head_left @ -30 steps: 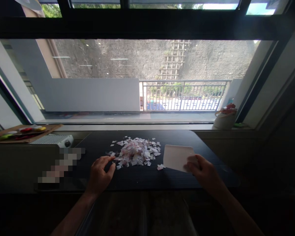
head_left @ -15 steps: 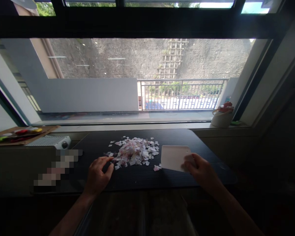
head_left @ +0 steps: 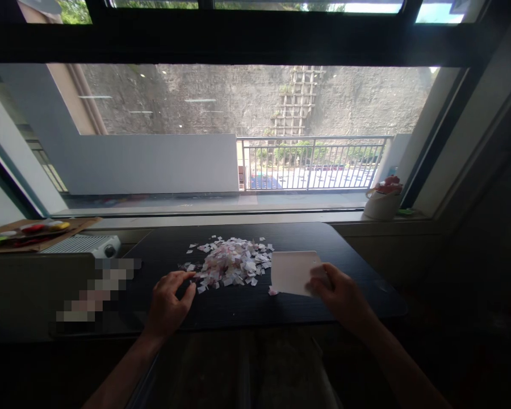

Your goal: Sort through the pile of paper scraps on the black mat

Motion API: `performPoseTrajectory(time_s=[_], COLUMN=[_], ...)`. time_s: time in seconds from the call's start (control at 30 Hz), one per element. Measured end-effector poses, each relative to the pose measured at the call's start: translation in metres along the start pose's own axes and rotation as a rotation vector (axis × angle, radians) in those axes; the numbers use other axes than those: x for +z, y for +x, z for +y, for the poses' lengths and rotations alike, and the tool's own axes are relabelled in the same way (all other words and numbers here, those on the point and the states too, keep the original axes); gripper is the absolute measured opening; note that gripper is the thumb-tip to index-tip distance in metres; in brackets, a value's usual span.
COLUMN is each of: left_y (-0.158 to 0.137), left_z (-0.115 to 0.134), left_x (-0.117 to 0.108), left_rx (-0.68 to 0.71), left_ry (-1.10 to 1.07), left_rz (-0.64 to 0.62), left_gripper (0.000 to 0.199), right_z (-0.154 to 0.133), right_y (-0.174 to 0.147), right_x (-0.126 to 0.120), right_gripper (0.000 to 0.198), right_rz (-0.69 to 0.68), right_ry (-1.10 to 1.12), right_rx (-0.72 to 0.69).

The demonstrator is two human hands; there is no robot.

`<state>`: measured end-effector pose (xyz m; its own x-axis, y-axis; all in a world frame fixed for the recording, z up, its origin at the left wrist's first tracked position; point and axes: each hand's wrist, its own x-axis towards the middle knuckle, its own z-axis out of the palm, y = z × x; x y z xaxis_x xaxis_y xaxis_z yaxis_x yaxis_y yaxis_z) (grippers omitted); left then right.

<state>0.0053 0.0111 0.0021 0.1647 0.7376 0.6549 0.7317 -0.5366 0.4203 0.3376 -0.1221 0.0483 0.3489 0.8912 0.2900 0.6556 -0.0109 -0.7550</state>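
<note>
A loose heap of small white and pinkish paper scraps (head_left: 234,262) lies on the dark tabletop (head_left: 221,312). My left hand (head_left: 172,295) rests at the heap's left edge, thumb and fingers apart, holding nothing. On the other side, my right hand (head_left: 334,287) grips a flat, pale rectangular scraper (head_left: 293,272) by its right end. The scraper's left edge is close to the heap's right side; whether it touches the scraps there I cannot tell. A few scraps (head_left: 273,291) sit by its lower left corner, apart from the heap.
A white jug-like container (head_left: 383,203) with reddish contents stands on the windowsill at right. At left are a white heater (head_left: 85,246) and cardboard (head_left: 38,233) bearing colourful items. A blurred-out patch (head_left: 97,292) covers the table's left side. The window (head_left: 238,102) rises behind.
My right hand and the scraper have shifted slightly left, closer to the heap. The loose scraps by its corner are now partly covered. My left hand has stayed in place.
</note>
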Motion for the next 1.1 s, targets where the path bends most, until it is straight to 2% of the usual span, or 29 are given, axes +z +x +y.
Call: performPoseTrajectory(time_s=[0.13,0.3,0.43,0.57,0.67,0.8,0.9,1.0,1.1], left_y=[0.0,-0.001,-0.001,0.0,0.0,-0.003,-0.003,-0.003,-0.004], left_z=[-0.002,-0.002,-0.005,-0.002,0.019,0.071,0.104,0.116,0.107], left_x=[0.0,0.001,0.002,0.0,-0.001,0.004,0.014,0.022,0.024], left_rx=[0.014,0.04,0.049,0.104,0.227,0.415,0.489,0.492,0.49], left_ry=[0.014,0.028,0.038,0.067,0.075,0.038,0.015,0.038,0.057], left_rz=[0.01,0.014,0.017,0.008,-0.108,-0.391,-0.561,-0.677,-0.661], left_gripper=[0.031,0.03,0.029,0.03,0.029,0.031,0.034,0.036,0.031], right_z=[0.0,0.005,0.008,0.009,0.007,0.006,0.007,0.01,0.011], right_y=[0.001,-0.006,-0.01,-0.01,-0.009,-0.01,-0.009,-0.008,-0.007], right_x=[0.005,-0.01,-0.017,-0.012,-0.01,-0.013,-0.014,-0.013,-0.014], right_gripper=[0.018,0.018,0.021,0.018,0.018,0.018,0.017,0.019,0.016], right_rz=[-0.045,0.033,0.089,0.049,0.063,0.069,0.079,0.067,0.054], right_ry=[0.09,-0.024,-0.021,0.017,0.058,0.013,0.019,0.021,-0.035], right_rx=[-0.018,0.038,0.041,0.022,0.018,0.02,0.031,0.04,0.031])
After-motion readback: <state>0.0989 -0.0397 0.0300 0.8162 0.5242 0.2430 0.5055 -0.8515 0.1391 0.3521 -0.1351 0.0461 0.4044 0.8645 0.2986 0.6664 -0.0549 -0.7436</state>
